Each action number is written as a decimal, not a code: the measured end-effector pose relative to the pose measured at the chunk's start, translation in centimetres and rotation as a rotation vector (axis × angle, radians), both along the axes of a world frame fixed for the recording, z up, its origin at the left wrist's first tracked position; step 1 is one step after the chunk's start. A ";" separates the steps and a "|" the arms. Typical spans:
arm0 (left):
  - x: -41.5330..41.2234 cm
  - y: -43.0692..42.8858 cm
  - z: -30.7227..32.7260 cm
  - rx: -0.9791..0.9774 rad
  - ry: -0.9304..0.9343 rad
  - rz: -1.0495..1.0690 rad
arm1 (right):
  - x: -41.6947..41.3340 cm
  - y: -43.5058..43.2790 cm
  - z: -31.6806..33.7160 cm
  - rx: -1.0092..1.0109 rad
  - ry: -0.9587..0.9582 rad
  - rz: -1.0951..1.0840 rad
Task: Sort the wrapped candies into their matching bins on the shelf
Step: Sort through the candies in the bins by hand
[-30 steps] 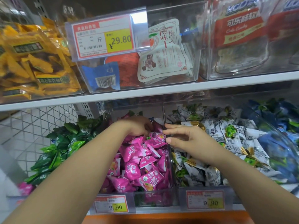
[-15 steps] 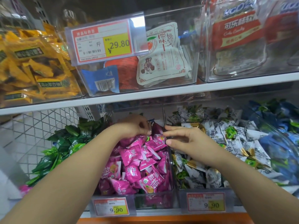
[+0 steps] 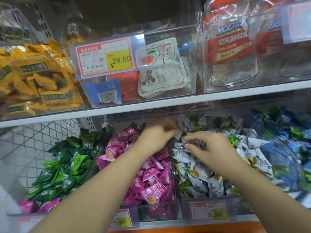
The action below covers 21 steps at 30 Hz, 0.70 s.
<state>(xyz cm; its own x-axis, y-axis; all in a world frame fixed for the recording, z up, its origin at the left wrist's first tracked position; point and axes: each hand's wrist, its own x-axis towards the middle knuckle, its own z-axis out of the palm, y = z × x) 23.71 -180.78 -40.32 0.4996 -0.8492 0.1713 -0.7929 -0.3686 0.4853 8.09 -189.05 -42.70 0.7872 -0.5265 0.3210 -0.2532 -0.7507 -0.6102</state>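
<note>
At the pink bin's back right corner, my left hand is blurred, so I cannot tell its grip. My right hand curls over white candies; I cannot tell if it holds one.

One head-worn camera faces the white shelf board nearly head-on and close up, tilted slightly down into the clear plastic bins beneath it.

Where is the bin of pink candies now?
In the head view, the pink candy bin sits at lower centre, between the green candies on its left and the white-wrapped candies on its right.
</note>
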 end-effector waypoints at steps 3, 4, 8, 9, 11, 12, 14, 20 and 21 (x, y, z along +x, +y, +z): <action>-0.8 -0.1 -0.6 0.182 -0.157 -0.113 | -0.7 -1.1 -0.1 -0.144 0.032 -0.087; -0.9 0.0 -0.5 0.203 -0.163 -0.135 | -0.8 -1.3 -0.3 -0.179 0.072 -0.101; -0.8 0.9 0.1 0.198 -0.121 -0.154 | 0.1 -1.7 -0.7 -0.317 0.265 -0.113; -0.8 1.3 0.2 0.175 -0.115 -0.145 | 0.5 -1.9 -0.7 -0.344 0.330 -0.103; -0.6 2.4 0.2 0.131 -0.070 -0.132 | 1.6 -2.6 -0.7 -0.379 0.452 -0.104; -0.5 2.9 0.2 0.123 -0.041 -0.134 | 2.0 -3.0 -0.5 -0.376 0.497 -0.114; -0.3 3.8 0.0 0.156 -0.019 -0.140 | 2.7 -3.9 -0.1 -0.347 0.574 -0.149; -1.1 6.5 0.1 0.151 -0.028 -0.148 | 2.3 -5.7 1.1 -0.250 0.678 -0.265; -1.2 7.0 0.2 0.113 -0.008 -0.143 | 2.3 -5.8 1.2 -0.241 0.699 -0.260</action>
<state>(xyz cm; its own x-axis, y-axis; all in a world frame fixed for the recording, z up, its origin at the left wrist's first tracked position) 22.48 -173.81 -40.17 0.3710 -0.9257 0.0740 -0.8447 -0.3033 0.4409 10.37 -194.87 -41.54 0.7100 -0.7002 -0.0745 -0.7042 -0.7063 -0.0723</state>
